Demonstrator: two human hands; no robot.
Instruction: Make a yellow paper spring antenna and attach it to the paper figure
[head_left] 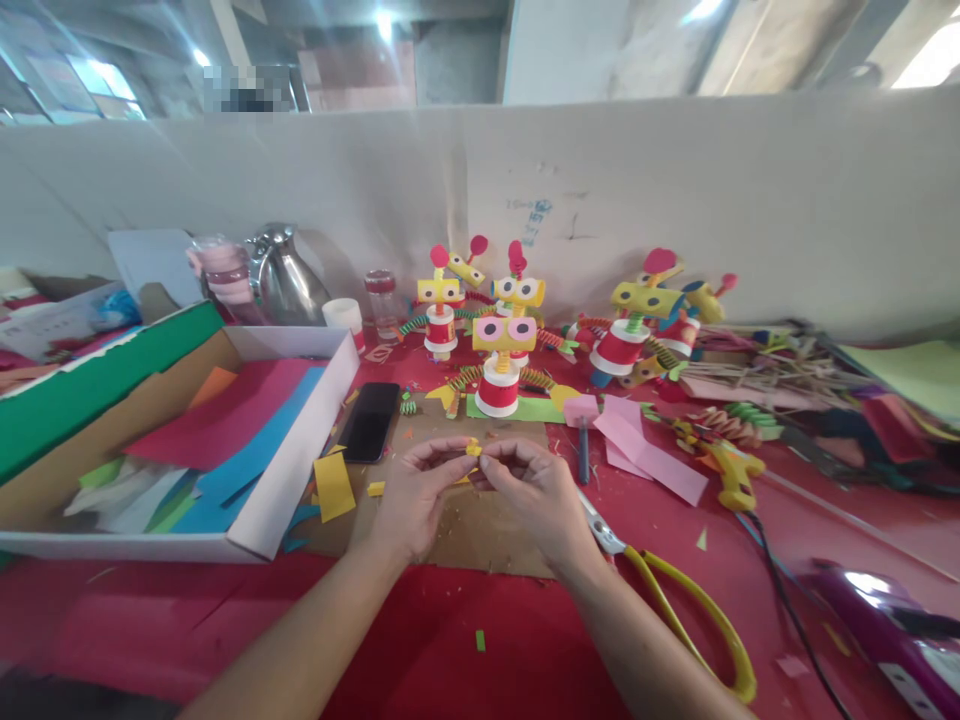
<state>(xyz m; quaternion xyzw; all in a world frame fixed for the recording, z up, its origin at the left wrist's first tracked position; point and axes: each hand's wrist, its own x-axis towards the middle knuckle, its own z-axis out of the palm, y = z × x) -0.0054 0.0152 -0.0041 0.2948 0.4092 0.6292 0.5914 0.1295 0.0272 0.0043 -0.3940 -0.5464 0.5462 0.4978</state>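
My left hand (416, 495) and my right hand (536, 492) meet over a brown cardboard sheet (480, 530) at the table's middle. Both pinch a small folded piece of yellow paper (472, 449) between their fingertips. Just beyond stands a paper robot figure (501, 362) with a yellow head, big eyes and a red-and-white body. Yellow-handled scissors (675, 595) lie right of my right wrist.
A white box (300, 450) of coloured paper sheets sits at left, a black phone (370, 421) beside it. More paper robots (637, 320) line the back wall. A yellow glue gun (731, 470), pink paper (649, 455) and paper scraps lie at right on the red tablecloth (450, 660).
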